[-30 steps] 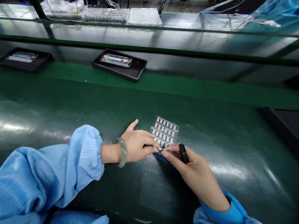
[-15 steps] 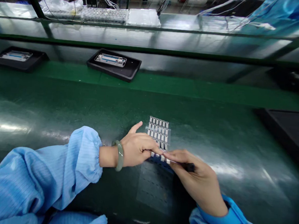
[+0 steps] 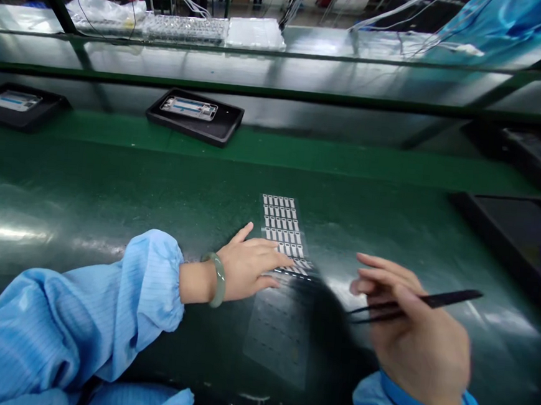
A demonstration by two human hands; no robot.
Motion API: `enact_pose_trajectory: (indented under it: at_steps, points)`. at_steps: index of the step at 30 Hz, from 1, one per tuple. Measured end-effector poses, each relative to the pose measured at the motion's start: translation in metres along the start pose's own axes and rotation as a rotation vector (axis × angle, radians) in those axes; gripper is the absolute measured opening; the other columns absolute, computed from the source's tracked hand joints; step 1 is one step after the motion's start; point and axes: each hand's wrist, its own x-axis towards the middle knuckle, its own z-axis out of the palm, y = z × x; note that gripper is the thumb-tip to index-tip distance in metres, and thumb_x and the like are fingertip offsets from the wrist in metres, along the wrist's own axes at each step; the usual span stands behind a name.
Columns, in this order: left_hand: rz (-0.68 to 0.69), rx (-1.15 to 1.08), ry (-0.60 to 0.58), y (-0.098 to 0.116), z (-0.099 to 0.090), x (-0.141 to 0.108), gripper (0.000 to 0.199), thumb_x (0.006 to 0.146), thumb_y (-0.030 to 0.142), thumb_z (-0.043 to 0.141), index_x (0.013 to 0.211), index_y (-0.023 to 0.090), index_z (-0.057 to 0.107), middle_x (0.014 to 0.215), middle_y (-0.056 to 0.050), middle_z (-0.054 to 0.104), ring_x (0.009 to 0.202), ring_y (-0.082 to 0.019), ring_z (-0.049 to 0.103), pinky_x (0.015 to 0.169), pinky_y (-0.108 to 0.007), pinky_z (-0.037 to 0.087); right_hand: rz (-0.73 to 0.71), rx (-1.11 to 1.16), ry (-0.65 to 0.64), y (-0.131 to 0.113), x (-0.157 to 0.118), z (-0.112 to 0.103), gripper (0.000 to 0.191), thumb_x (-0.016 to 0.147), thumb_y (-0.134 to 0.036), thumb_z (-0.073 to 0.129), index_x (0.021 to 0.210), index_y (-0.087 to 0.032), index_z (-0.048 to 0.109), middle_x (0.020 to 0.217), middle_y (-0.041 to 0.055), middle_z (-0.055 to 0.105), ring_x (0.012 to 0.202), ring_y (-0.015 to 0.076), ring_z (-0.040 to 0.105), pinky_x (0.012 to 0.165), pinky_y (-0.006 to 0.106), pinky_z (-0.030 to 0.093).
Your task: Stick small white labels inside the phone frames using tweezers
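A clear sheet with rows of small whitish stickers [image 3: 279,219] lies on the green work surface, its near part bare and see-through. My left hand [image 3: 251,264] rests with spread fingers on the sheet's left side, fingertips touching the lower sticker rows. A green bangle [image 3: 218,281] circles that wrist. Black tweezers [image 3: 450,299] are held in my right hand [image 3: 417,329], which is raised to the right of the sheet and a little blurred. The tweezer tips point left, and whether anything is between them I cannot tell.
Two black trays, one at the middle [image 3: 224,133] and one at far left [image 3: 48,113], each bear a phone-like frame. A larger black tray [image 3: 493,226] with a blue item stands at right. A green rail [image 3: 279,92] runs across the back.
My right hand has moved right, away from the sheet, with the tweezers. My left hand stays nearly in place, fingers more spread. The sheet's sticker rows now lie flatter and more exposed.
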Motion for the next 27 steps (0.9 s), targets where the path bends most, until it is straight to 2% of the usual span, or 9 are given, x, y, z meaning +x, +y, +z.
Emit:
enact_pose_trajectory:
  at_steps: [3, 6, 9, 12, 14, 18, 20, 23, 27]
  points:
    - [0.016, 0.009, -0.037, 0.0, -0.002, 0.0, 0.037, 0.091, 0.037, 0.062, 0.125, 0.023, 0.056, 0.131, -0.004, 0.062, 0.137, -0.024, 0.041, 0.12, -0.056, 0.004, 0.173, 0.25, 0.05, -0.001, 0.002, 0.002, 0.036, 0.088, -0.052, 0.044, 0.072, -0.023, 0.06, 0.077, 0.0096, 0.065, 0.061, 0.0207, 0.06, 0.06, 0.039, 0.05]
    - [0.027, 0.013, -0.044, 0.001, -0.003, 0.0, 0.043, 0.091, 0.045, 0.059, 0.127, 0.022, 0.055, 0.134, -0.006, 0.06, 0.138, -0.026, 0.04, 0.119, -0.059, 0.003, 0.223, 0.253, 0.032, -0.001, 0.001, 0.007, 0.041, 0.087, -0.061, 0.048, 0.077, -0.023, 0.058, 0.067, 0.0059, 0.064, 0.05, 0.0176, 0.056, 0.051, 0.035, 0.049]
    - [0.027, -0.001, -0.044, 0.001, -0.003, 0.0, 0.041, 0.092, 0.045, 0.058, 0.126, 0.022, 0.055, 0.132, -0.006, 0.061, 0.137, -0.024, 0.042, 0.119, -0.057, 0.002, 0.213, 0.244, 0.032, 0.003, -0.001, 0.01, 0.044, 0.08, -0.065, 0.057, 0.074, -0.021, 0.057, 0.069, 0.0052, 0.064, 0.056, 0.0182, 0.06, 0.056, 0.035, 0.052]
    - [0.004, -0.034, -0.031, 0.001, -0.003, 0.0, 0.039, 0.09, 0.041, 0.062, 0.123, 0.022, 0.056, 0.129, -0.006, 0.063, 0.134, -0.023, 0.046, 0.12, -0.055, 0.002, 0.17, 0.213, 0.05, 0.005, -0.002, 0.01, 0.041, 0.082, -0.062, 0.054, 0.074, -0.021, 0.056, 0.08, 0.0054, 0.066, 0.069, 0.0181, 0.063, 0.065, 0.034, 0.052]
    - [-0.018, -0.063, -0.019, 0.002, -0.005, 0.001, 0.038, 0.088, 0.037, 0.065, 0.122, 0.022, 0.057, 0.127, -0.006, 0.064, 0.13, -0.022, 0.05, 0.121, -0.053, 0.003, 0.149, 0.15, 0.039, 0.005, -0.002, 0.009, 0.035, 0.085, -0.056, 0.052, 0.082, -0.022, 0.06, 0.084, 0.0045, 0.066, 0.064, 0.0151, 0.058, 0.061, 0.031, 0.05]
    - [-0.061, -0.149, 0.042, 0.002, -0.006, 0.002, 0.035, 0.085, 0.028, 0.069, 0.118, 0.022, 0.06, 0.121, -0.004, 0.067, 0.118, -0.019, 0.059, 0.121, -0.05, 0.009, 0.15, -0.063, -0.108, 0.002, -0.001, 0.007, 0.036, 0.073, -0.051, 0.072, 0.095, -0.023, 0.072, 0.068, 0.0004, 0.061, 0.052, 0.0125, 0.045, 0.053, 0.029, 0.043]
    - [-0.08, -0.171, 0.071, 0.001, -0.005, 0.003, 0.034, 0.084, 0.025, 0.069, 0.117, 0.021, 0.061, 0.117, -0.004, 0.069, 0.114, -0.019, 0.062, 0.121, -0.049, 0.012, 0.102, -0.162, -0.249, 0.003, -0.001, 0.01, 0.041, 0.063, -0.052, 0.078, 0.093, -0.025, 0.074, 0.073, 0.0012, 0.066, 0.058, 0.0154, 0.053, 0.059, 0.03, 0.047]
    - [-0.095, -0.191, 0.097, 0.001, -0.004, 0.003, 0.033, 0.083, 0.027, 0.07, 0.116, 0.022, 0.063, 0.11, -0.003, 0.072, 0.108, -0.018, 0.064, 0.121, -0.048, 0.015, -0.042, -0.276, -0.382, 0.007, -0.001, 0.015, 0.036, 0.07, -0.058, 0.07, 0.085, -0.025, 0.072, 0.084, 0.0038, 0.071, 0.075, 0.0216, 0.063, 0.072, 0.034, 0.051]
    - [-0.104, -0.236, 0.124, 0.001, -0.005, 0.004, 0.03, 0.08, 0.033, 0.074, 0.107, 0.022, 0.067, 0.103, -0.001, 0.074, 0.102, -0.018, 0.066, 0.121, -0.047, 0.014, -0.11, -0.306, -0.372, 0.015, -0.003, 0.018, 0.032, 0.079, -0.057, 0.062, 0.08, -0.025, 0.069, 0.08, 0.0032, 0.07, 0.073, 0.0203, 0.064, 0.073, 0.033, 0.051]
